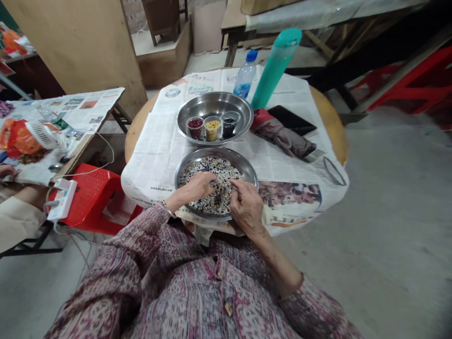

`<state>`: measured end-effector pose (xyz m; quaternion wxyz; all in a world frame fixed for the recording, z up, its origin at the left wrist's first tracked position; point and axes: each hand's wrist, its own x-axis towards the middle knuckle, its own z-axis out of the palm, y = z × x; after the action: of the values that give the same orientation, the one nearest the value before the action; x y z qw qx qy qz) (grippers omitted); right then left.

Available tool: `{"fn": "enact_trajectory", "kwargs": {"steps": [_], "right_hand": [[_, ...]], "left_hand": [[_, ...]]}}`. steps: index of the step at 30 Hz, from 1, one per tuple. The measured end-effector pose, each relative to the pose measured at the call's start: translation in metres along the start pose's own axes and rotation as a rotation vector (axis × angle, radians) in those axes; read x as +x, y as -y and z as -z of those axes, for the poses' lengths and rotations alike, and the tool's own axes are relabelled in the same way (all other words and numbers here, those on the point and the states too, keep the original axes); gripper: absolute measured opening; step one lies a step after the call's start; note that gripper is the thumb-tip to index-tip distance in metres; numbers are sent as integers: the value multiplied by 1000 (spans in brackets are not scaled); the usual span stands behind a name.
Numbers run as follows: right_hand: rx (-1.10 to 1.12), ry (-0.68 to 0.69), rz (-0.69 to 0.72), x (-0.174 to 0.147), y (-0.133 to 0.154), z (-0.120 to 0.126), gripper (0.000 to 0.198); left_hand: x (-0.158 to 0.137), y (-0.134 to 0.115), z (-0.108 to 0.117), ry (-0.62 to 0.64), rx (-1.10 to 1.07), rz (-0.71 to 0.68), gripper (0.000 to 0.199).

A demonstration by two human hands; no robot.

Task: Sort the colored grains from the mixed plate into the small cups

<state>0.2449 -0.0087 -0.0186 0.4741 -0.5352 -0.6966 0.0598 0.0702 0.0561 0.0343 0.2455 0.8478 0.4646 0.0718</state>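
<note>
Near bowl (245, 165) on the counter (335, 129), mixed grains (222, 175) inside, partly covered by both hands. Left hand (199, 187) over the grains — grip loosely curled, fingertips partly hidden, can't tell if it has anything. Right hand (247, 205) overlaps bowl's right side; thumb and forefinger close together, any grain between too small to see. Another person's hand (6, 170) cut off at left edge.

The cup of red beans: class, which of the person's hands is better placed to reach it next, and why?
Probably the left hand: over the left of the grain bowl, it is nearer the cup of red beans; the right hand sits farther right.
</note>
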Motion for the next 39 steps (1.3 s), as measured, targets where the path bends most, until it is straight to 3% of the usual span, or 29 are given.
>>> {"fn": "enact_trajectory", "kwargs": {"steps": [3, 7, 12, 16, 19, 23, 28, 30, 34, 39], "right_hand": [[25, -76, 19, -3, 0, 0, 29], [-11, -126, 32, -6, -3, -1, 23], [9, -150, 39, -8, -5, -3, 22], [48, -170, 20, -7, -6, -4, 21], [53, -168, 27, -7, -7, -4, 21], [51, -170, 27, -7, -7, -3, 21], [41, -159, 28, -7, -7, -3, 21], [43, -166, 41, -7, -7, -3, 21], [49, -164, 43, -7, -8, -4, 21], [43, -167, 29, -7, -8, -5, 20]], "left_hand": [[-10, -10, 0, -4, -83, -27, 22], [-28, -29, -1, 72, -66, -193, 22], [-29, -34, -5, 166, 107, -375, 36], [-15, -23, -10, 98, 286, -445, 35], [-1, -13, -10, 23, 353, -401, 31], [9, 3, 2, -77, 359, -182, 32], [-16, 15, 25, -57, 338, 78, 29], [-34, 12, 29, -64, 331, 85, 24], [-54, -4, 22, 74, 229, 5, 65], [-30, -18, -7, 56, 140, -99, 31]]}}
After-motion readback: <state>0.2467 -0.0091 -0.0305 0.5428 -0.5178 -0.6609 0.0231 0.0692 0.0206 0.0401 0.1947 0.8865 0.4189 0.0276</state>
